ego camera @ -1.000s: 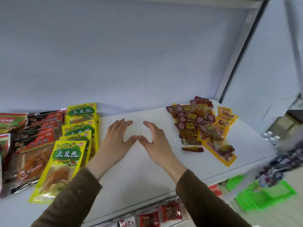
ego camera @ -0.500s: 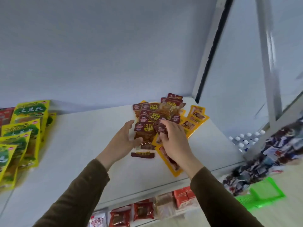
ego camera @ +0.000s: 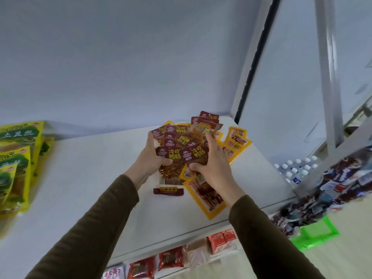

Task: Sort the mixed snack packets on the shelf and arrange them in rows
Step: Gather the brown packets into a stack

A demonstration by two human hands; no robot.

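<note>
A mixed pile of snack packets lies at the right end of the white shelf [ego camera: 96, 178]. Dark red packets [ego camera: 181, 141] with yellow lettering are bunched on top, and my two hands hold the bunch from either side. My left hand [ego camera: 149, 160] grips its left edge with the thumb on the front packet. My right hand [ego camera: 211, 164] grips its right edge, fingers curled over the top. Orange-yellow packets [ego camera: 237, 137] lie flat under and to the right of the bunch. One more orange-yellow packet [ego camera: 207, 196] and a dark red packet [ego camera: 168, 191] lie near the shelf's front.
Large yellow-green packets [ego camera: 18, 158] overlap in rows at the shelf's left end. The shelf's upright post [ego camera: 251, 63] stands behind the pile. A lower shelf holds red packets [ego camera: 171, 258]. Water bottles [ego camera: 296, 170] and a green basket [ego camera: 314, 232] are on the floor to the right.
The view swung right, from the bare middle of the shelf to the mixed pile. Both hands moved from lying flat on the shelf to gathering and holding the dark red packets.
</note>
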